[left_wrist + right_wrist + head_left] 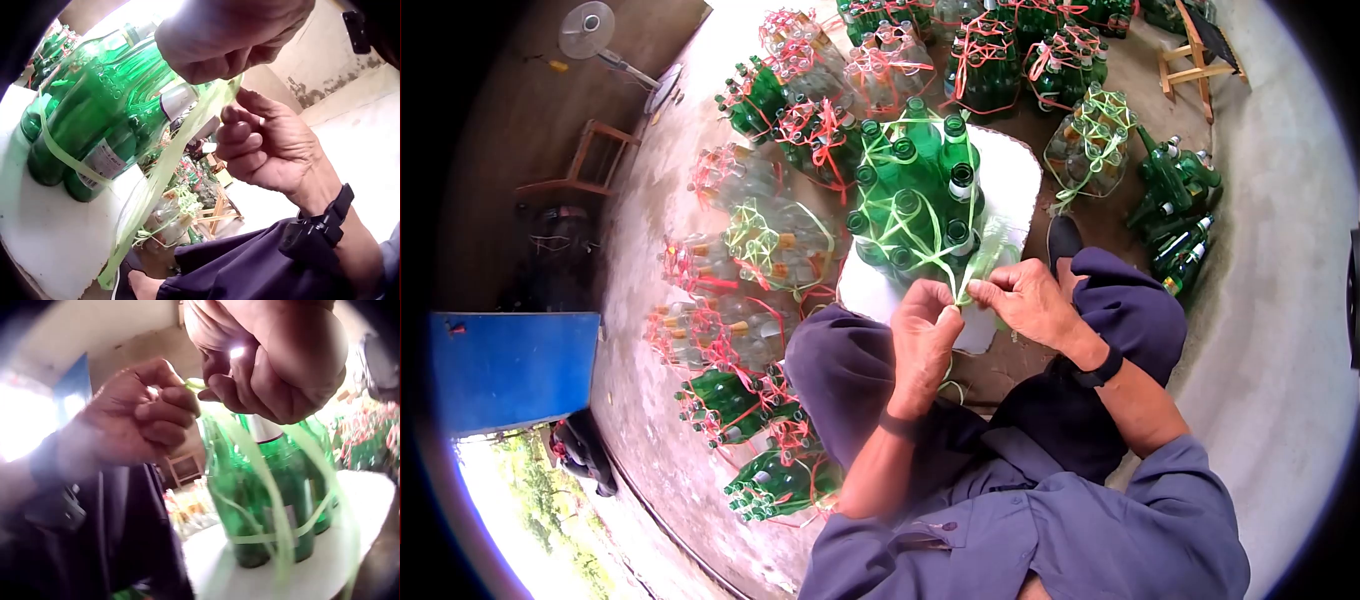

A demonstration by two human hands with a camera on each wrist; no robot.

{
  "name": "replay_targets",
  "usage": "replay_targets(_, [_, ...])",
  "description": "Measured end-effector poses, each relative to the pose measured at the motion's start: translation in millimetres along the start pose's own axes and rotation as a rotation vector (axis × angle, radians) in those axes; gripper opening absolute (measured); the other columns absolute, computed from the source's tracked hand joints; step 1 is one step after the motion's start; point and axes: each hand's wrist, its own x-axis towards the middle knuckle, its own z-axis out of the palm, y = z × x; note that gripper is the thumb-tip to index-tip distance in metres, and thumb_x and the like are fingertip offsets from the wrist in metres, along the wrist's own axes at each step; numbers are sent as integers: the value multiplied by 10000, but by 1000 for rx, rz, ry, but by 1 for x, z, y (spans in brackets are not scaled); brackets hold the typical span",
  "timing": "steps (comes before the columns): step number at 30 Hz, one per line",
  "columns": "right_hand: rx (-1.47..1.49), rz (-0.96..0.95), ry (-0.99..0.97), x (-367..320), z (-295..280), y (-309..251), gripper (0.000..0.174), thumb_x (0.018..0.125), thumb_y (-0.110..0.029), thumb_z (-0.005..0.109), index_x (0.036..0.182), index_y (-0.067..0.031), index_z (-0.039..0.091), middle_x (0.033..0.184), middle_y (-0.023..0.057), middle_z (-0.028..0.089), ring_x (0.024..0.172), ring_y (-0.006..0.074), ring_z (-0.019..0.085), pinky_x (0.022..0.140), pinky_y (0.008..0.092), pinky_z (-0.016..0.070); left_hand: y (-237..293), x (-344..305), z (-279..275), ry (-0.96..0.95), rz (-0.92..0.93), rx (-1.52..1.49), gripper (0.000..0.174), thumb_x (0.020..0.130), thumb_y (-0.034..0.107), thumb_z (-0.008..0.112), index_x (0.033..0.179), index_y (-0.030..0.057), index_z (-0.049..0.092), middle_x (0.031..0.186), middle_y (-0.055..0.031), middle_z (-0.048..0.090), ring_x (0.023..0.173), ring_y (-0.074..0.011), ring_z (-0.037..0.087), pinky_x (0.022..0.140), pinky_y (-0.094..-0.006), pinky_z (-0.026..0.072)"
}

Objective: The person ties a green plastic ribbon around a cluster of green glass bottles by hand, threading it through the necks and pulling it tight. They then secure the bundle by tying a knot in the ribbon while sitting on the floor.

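Pale green ribbon [167, 162] pinched in 2 hands' worth of fingers [240, 134]
Left hand [922, 335] and right hand [1035, 300] are super close; green bottles [908, 203] laced in similar stuff stand just past the fingers on a white table [1012, 180], red-tied bundles [750, 330] off to the left.

A bare workroom or storeroom for bottles: one green bottle bundle [910, 182] stands on the white worktop [1012, 170], tied bundles [983, 78] crowd the floor [640, 400] past its far and left edges, and loose green bottles [1166, 180] lie by the plain wall [1280, 200] beyond its right edge.
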Motion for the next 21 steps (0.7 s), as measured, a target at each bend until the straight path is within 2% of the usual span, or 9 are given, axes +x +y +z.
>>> replay_targets(2, [-412, -329, 475, 2, -2, 1, 317, 893, -246, 751, 752, 18, 649, 609, 108, 602, 519, 173, 556, 509, 340, 442, 3, 0, 4, -23, 127, 118, 78, 870, -28, 578, 896, 33, 538, 782, 41, 516, 679, -29, 460, 593, -196, 384])
replay_targets(3, [-331, -320, 561, 0, -7, -12, 310, 864, -273, 786, 818, 5, 657, 685, 145, 654, 562, 265, 616, 548, 363, 487, 2, -1, 4, -23, 127, 118, 78, 870, -28, 578, 896, 33, 538, 782, 41, 516, 679, -29, 460, 593, -196, 384])
replay_targets(4, [-272, -382, 667, 2, -10, -14, 260, 861, -224, 790, 836, 0, 659, 709, 122, 641, 568, 232, 606, 545, 349, 478, 0, -2, 4, -34, 142, 149, 72, 882, -24, 580, 907, 29, 538, 778, 40, 517, 677, -30, 467, 591, -199, 393])
replay_targets(7, [-139, -408, 661, -6, -13, -25, 178, 875, -161, 766, 863, -12, 671, 724, 111, 634, 582, 222, 602, 546, 333, 472, -1, -3, 7, -59, 180, 191, 65, 902, -10, 586, 926, 23, 535, 769, 36, 516, 671, -31, 477, 585, -203, 402])
replay_targets(9, [-132, -530, 282, -10, -11, -23, 79, 866, -72, 734, 905, -23, 687, 728, 102, 621, 600, 217, 597, 555, 319, 465, -3, -2, 7, -65, 201, 203, 66, 909, -2, 590, 934, 21, 533, 763, 35, 514, 667, -31, 479, 581, -203, 403])
replay_targets(10, [-157, -592, 199, -9, -9, -24, 86, 843, -6, 704, 926, -28, 694, 762, 105, 620, 625, 236, 599, 572, 327, 469, -4, -1, 7, -58, 209, 207, 67, 912, -3, 589, 939, 19, 532, 760, 36, 514, 670, -31, 484, 580, -202, 404])
replay_targets(12, [-154, -646, 169, -6, -2, -19, 110, 829, 16, 690, 932, -23, 694, 801, 107, 624, 640, 263, 602, 587, 344, 479, -5, -1, 7, -51, 218, 210, 68, 915, -3, 588, 943, 18, 530, 757, 37, 514, 673, -30, 489, 579, -200, 405])
replay_targets(18, [-224, -634, 93, -4, -6, -13, 135, 829, 24, 690, 953, -27, 693, 829, 114, 626, 678, 286, 630, 600, 356, 492, -5, 2, 8, -75, 192, 144, 79, 906, -30, 572, 953, 19, 533, 833, 23, 534, 728, -38, 491, 627, -206, 413])
replay_targets(21, [-213, -604, 101, -4, -5, -11, 145, 815, 30, 699, 949, -26, 689, 835, 112, 626, 694, 290, 636, 611, 356, 497, -2, 2, 5, -61, 113, 48, 81, 893, -25, 573, 946, 24, 536, 849, 26, 527, 749, -42, 478, 652, -204, 406])
